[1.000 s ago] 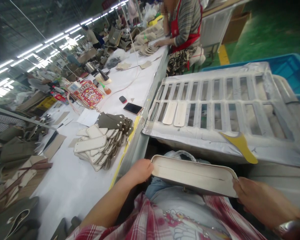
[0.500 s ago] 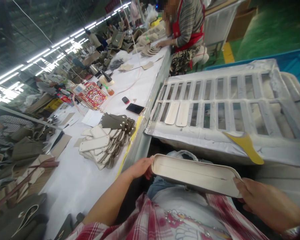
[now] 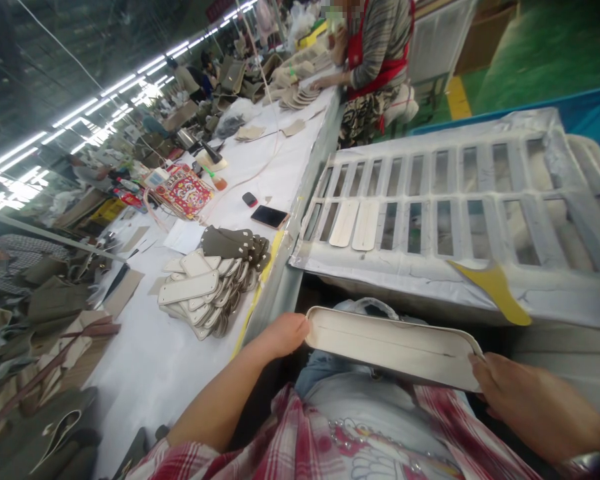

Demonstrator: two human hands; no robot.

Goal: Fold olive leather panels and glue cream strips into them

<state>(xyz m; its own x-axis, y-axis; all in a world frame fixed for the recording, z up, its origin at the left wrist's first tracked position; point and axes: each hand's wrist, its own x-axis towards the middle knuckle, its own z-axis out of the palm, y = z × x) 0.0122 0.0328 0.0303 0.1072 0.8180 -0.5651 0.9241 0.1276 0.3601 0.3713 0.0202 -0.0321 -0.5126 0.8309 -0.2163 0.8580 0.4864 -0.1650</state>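
Note:
A long cream panel (image 3: 390,343) with rounded corners and a raised rim is held above my lap. My left hand (image 3: 287,335) grips its left end, and my right hand (image 3: 510,383) pinches its right end. Beyond it lies a pale slatted rack (image 3: 430,200), with two small cream strips (image 3: 344,223) on its near left part. A yellow curved piece (image 3: 497,287) hangs over the rack's front edge. To the left, on the white table (image 3: 145,333), a pile of cream strips (image 3: 195,293) sits beside dark green pieces (image 3: 227,241).
A phone (image 3: 270,216) and a small red and black object (image 3: 250,200) lie on the table, near a colourful red box (image 3: 187,190). A person in a red apron (image 3: 380,60) is at the table's far end. Behind the rack is a blue bin (image 3: 587,117).
My left fingers have closed more tightly at the panel's left end. The panel is held in nearly the same place. The person in the apron has shifted slightly.

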